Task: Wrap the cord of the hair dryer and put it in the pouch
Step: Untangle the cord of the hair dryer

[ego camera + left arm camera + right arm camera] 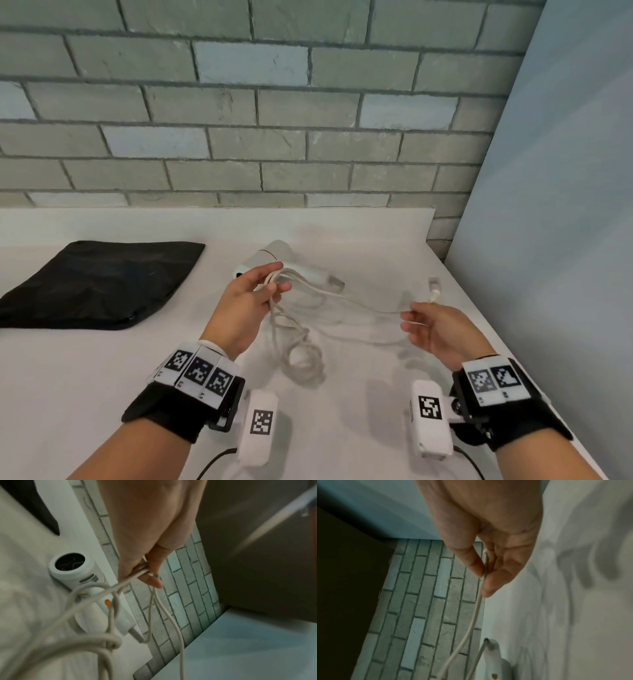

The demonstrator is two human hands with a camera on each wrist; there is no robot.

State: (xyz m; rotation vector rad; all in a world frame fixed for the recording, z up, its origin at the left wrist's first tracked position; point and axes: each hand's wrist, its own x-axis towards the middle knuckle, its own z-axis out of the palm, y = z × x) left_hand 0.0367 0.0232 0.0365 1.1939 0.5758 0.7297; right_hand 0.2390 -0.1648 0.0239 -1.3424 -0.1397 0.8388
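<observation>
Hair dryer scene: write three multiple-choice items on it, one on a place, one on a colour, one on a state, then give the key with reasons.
1. Where does the pouch lie relative to the hair dryer?
A. to its left
B. to its right
C. on top of it

2. What colour is the pouch?
A. white
B. black
C. red

3. What is the left hand doing?
A. resting flat on the table
B. gripping gathered loops of the cord
C. holding the pouch

Key:
1 A: in the head view the pouch sits on the table left of the dryer.
2 B: its fabric is black against the white table.
3 B: the left wrist view shows fingers curled round several cord strands, while the right hand pinches the cord near the plug.
</observation>
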